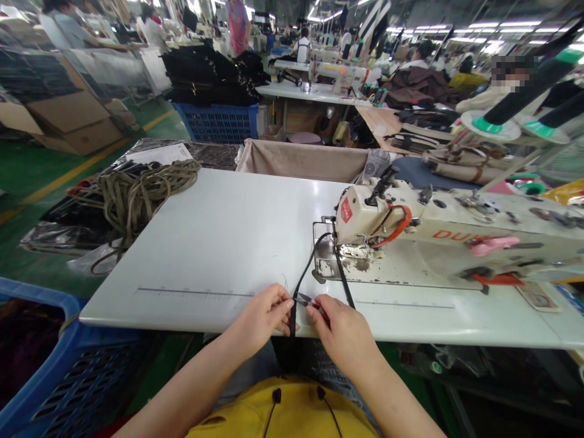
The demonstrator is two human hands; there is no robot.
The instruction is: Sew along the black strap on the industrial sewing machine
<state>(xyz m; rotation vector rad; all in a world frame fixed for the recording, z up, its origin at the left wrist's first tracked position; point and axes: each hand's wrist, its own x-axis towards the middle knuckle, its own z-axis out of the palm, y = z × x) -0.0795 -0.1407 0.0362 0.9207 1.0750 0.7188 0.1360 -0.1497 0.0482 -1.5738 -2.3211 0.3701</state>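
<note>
My left hand [269,310] pinches a narrow black strap [303,272] near the front edge of the table. From there the strap loops up to the needle area of the sewing machine [365,210], and another length runs back down toward the front edge. In my right hand [342,328] is a small pair of thread snips [305,298], its blades pointing left and meeting the strap beside my left fingertips. A thin loose thread stands up just above my left fingers. Whether the blades are closed on anything is too small to tell.
A heap of olive straps [146,188] hangs over the table's left end. Blue crates stand at lower left [91,377] and behind [219,121], the latter piled with black pieces. A fabric-lined bin [296,159] adjoins the far edge. Thread cones [511,103] rise at right; other people sit beyond.
</note>
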